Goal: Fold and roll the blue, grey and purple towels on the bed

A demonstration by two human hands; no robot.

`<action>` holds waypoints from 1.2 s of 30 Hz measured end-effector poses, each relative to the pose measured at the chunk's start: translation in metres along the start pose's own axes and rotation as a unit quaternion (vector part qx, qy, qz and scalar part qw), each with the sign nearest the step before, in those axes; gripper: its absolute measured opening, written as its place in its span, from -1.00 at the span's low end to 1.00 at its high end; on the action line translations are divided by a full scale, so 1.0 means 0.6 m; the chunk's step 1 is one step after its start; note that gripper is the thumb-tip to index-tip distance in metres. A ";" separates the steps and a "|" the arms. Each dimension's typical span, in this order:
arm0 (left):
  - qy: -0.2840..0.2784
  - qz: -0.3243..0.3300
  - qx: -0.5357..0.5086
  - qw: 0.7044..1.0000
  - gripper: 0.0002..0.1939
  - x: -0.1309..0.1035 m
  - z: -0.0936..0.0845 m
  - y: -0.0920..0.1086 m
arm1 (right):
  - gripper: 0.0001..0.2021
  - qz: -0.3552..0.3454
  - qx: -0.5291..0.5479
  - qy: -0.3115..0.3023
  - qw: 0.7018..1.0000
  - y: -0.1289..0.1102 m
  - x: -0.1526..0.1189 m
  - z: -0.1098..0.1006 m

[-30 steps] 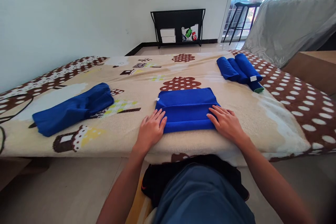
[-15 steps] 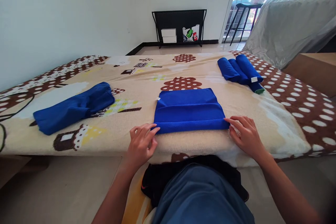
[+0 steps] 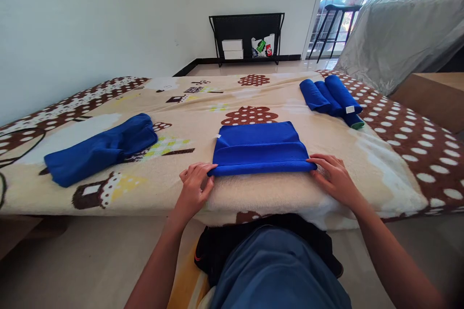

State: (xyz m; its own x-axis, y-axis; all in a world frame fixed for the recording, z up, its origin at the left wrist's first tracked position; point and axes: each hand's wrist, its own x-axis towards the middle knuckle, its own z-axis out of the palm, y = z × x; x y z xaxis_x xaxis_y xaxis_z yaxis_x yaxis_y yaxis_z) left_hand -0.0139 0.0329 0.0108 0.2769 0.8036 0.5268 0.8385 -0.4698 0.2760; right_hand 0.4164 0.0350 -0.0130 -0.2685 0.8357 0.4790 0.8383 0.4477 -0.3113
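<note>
A blue towel [image 3: 259, 147] lies on the patterned blanket [image 3: 253, 193] in front of me, its near edge rolled into a narrow band and a small white tag at its far left side. My left hand [image 3: 195, 186] pinches the left end of the roll between thumb and fingers. At the opposite end, my right hand [image 3: 334, 177] grips the roll the same way. To the left lies a loosely folded blue towel [image 3: 103, 147]. Several rolled blue towels [image 3: 331, 98] rest together at the far right, one showing a white tag.
The blanket covers a low bed or platform whose front edge is close to my lap. A black cable [image 3: 21, 130] curves at the left edge. Beyond stand a black rack [image 3: 246, 24], a dark stool [image 3: 339, 19] and a plastic-covered piece [image 3: 402, 34]. A brown box [image 3: 431, 99] sits right.
Both hands have moved slightly forward, turning the near edge of the towel over once more. The flat part is a little shorter. The other towels stay where they were.
</note>
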 end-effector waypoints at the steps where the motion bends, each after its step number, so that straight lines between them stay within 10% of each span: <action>1: -0.001 -0.008 -0.005 1.000 -0.71 0.002 0.000 -0.002 | -0.68 0.006 0.004 -0.004 1.000 0.001 0.002 0.000; 13: 0.005 -0.136 -0.106 0.985 -0.70 0.055 0.013 -0.006 | -0.69 0.083 0.005 0.002 0.997 0.014 0.049 0.016; 26: -0.033 -0.167 -0.171 0.970 -0.72 0.025 -0.001 -0.003 | -0.63 0.098 0.030 -0.007 0.995 -0.010 0.038 0.001; 36: 0.069 -0.073 0.072 0.992 -0.76 0.022 0.017 0.058 | -0.76 0.087 -0.141 0.100 0.981 -0.082 0.040 0.020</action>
State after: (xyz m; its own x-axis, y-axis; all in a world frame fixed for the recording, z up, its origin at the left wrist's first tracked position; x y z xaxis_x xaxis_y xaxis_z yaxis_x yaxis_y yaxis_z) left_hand 0.0236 0.0312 0.0191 0.0886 0.7965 0.5981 0.9259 -0.2873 0.2454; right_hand 0.3631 0.0370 0.0043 -0.0356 0.7999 0.5991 0.9687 0.1750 -0.1760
